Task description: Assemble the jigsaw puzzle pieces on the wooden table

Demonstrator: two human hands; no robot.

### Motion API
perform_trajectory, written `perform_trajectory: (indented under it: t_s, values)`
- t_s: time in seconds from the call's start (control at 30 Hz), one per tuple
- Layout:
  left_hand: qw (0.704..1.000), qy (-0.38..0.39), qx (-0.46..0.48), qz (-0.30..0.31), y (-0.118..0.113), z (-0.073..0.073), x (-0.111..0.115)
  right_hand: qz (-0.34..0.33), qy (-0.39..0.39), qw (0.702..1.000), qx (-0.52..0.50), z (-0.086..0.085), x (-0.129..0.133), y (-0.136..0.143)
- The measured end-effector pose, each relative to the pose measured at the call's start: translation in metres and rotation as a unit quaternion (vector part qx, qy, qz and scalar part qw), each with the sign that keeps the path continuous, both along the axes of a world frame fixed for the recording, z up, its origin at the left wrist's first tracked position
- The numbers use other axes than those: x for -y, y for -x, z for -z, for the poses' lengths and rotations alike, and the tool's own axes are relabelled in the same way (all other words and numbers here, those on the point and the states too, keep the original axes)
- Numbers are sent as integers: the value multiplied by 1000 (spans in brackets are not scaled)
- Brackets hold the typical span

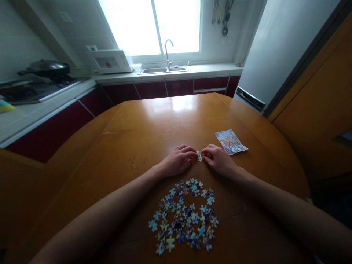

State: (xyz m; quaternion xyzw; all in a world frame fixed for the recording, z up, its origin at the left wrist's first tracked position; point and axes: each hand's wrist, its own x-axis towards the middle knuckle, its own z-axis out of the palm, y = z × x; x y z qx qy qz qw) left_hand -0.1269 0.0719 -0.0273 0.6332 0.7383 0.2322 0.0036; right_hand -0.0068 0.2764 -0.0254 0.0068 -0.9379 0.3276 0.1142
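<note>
A small cluster of joined puzzle pieces (199, 156) lies on the wooden table between my two hands. My left hand (180, 159) rests at its left side, with curled fingertips pressed on its edge. From the right, my right hand (217, 157) pinches at the cluster's other edge, thumb and fingers close together. Nearer to me, a loose heap of puzzle pieces (189, 216) in blue, white, yellow and purple is spread on the table. Just beyond my right hand lies a printed picture sheet (231, 142), slightly creased.
The round-edged wooden table (132, 128) fills the middle. Behind it stand a counter with a sink (165, 70), a faucet (167, 55) and a white microwave (110, 61). A black pan (49, 69) sits on the stove at left; a fridge (283, 47) stands at right.
</note>
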Motion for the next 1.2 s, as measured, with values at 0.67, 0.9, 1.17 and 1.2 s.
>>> perform_trajectory:
  t_s: [0.67,0.9,1.17,1.2]
  values:
    - [981,-138,115,-77,6,6,-2,-75,-43,995,-55,1,4,2]
    - [985,-127,92,-75,6,8,-1,-85,-73,993,-39,3,1,4]
    - [985,-125,86,-78,7,5,-1,-70,-75,994,-42,4,-10,5]
    - [985,-124,86,-79,6,5,-1,-70,-75,994,-40,4,-11,5]
